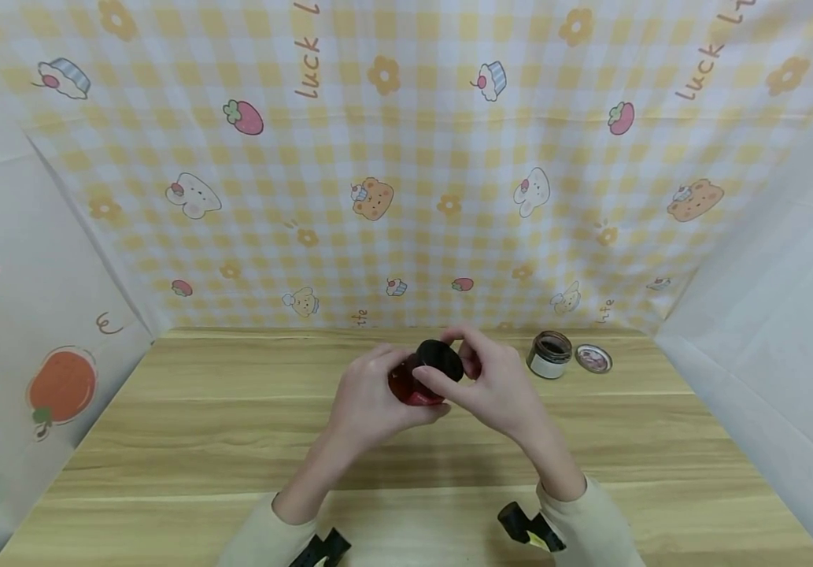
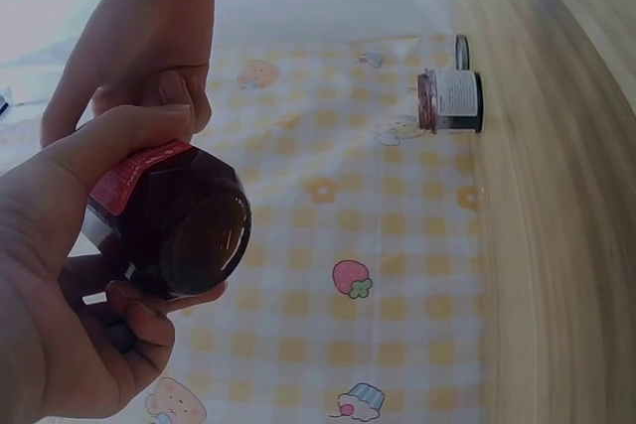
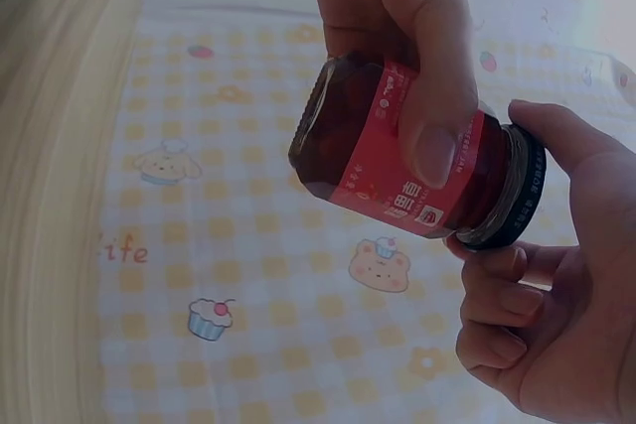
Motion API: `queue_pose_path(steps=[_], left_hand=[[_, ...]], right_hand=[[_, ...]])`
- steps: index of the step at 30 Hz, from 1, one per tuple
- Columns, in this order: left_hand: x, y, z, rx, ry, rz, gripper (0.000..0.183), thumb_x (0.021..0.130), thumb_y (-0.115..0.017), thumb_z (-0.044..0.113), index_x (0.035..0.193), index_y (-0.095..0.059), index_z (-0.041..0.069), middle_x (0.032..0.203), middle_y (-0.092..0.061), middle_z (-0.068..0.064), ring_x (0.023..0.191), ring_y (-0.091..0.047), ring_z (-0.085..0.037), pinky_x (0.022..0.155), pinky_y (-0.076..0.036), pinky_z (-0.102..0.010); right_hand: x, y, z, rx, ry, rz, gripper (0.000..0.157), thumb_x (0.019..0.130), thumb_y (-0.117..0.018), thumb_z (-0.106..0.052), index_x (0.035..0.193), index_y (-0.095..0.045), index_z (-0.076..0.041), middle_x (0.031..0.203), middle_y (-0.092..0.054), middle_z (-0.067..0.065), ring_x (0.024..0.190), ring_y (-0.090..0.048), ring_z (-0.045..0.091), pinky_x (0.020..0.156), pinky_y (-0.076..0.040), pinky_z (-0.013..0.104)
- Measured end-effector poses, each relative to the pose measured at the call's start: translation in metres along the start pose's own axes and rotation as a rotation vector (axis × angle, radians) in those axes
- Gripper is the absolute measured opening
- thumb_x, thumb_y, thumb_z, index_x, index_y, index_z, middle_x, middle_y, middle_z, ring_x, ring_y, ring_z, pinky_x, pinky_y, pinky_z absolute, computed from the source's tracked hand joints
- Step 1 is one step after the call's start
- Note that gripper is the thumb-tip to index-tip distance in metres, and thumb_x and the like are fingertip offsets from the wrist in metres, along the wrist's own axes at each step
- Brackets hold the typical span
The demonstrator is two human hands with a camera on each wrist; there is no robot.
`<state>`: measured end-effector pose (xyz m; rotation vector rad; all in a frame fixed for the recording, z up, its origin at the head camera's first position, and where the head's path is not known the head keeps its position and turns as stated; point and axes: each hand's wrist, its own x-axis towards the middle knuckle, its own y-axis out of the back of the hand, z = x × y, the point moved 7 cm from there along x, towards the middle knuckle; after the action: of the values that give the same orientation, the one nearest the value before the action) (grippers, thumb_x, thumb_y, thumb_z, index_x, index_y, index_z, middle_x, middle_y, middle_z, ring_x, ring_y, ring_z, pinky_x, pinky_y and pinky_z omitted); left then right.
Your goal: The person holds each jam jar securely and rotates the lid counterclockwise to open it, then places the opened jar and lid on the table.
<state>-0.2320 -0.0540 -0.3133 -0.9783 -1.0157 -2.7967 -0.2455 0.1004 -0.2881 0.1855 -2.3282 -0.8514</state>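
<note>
A dark red jam jar (image 3: 373, 146) with a red label is held tilted above the table, its black lid (image 1: 440, 361) turned up toward the head camera. The left hand (image 1: 372, 398) grips the jar's body, thumb along the label in the right wrist view. The right hand (image 1: 494, 386) pinches the lid's rim between thumb and fingers. In the right wrist view the lid sits on the jar's mouth; whether it is loose I cannot tell. The jar's base (image 2: 207, 243) faces the left wrist camera.
On the wooden table (image 1: 236, 441), toward the back right, stands a second glass jar (image 1: 550, 356), uncovered, with a pale label and dark contents. Its lid (image 1: 593, 359) lies flat to its right. A checked cloth (image 1: 413, 157) hangs behind the table.
</note>
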Motion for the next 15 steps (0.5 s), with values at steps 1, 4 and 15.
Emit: queue_pose_path(steps=[1, 4, 15], left_hand=[[0.0002, 0.0003, 0.0000, -0.003, -0.001, -0.005, 0.048, 0.062, -0.097, 0.033, 0.099, -0.074, 0.014, 0.092, -0.068, 0.004, 0.080, -0.062, -0.010, 0.066, -0.052, -0.026], [0.0011, 0.0014, 0.0003, -0.019, -0.003, -0.027, 0.048, 0.062, -0.097, 0.034, 0.100, -0.074, 0.014, 0.092, -0.068, 0.005, 0.081, -0.062, -0.010, 0.065, -0.052, -0.026], [0.0028, -0.0011, -0.0052, -0.193, 0.047, -0.194, 0.044, 0.066, -0.095, 0.035, 0.102, -0.075, 0.021, 0.092, -0.069, 0.013, 0.081, -0.062, -0.008, 0.067, -0.054, -0.029]], right_hand=[[0.0001, 0.0003, -0.0002, -0.001, 0.007, -0.002, 0.031, 0.085, -0.082, -0.035, 0.107, -0.066, -0.020, 0.065, -0.044, -0.002, 0.056, -0.039, 0.009, 0.052, -0.034, 0.026], [-0.0002, 0.0010, -0.0021, -0.002, 0.025, -0.010, 0.032, 0.084, -0.082, -0.036, 0.107, -0.066, -0.021, 0.066, -0.043, -0.006, 0.057, -0.040, 0.010, 0.052, -0.035, 0.026], [-0.0016, 0.0011, -0.0051, 0.126, 0.098, -0.103, 0.035, 0.085, -0.083, -0.026, 0.114, -0.065, -0.019, 0.075, -0.057, -0.003, 0.062, -0.049, 0.013, 0.054, -0.040, 0.025]])
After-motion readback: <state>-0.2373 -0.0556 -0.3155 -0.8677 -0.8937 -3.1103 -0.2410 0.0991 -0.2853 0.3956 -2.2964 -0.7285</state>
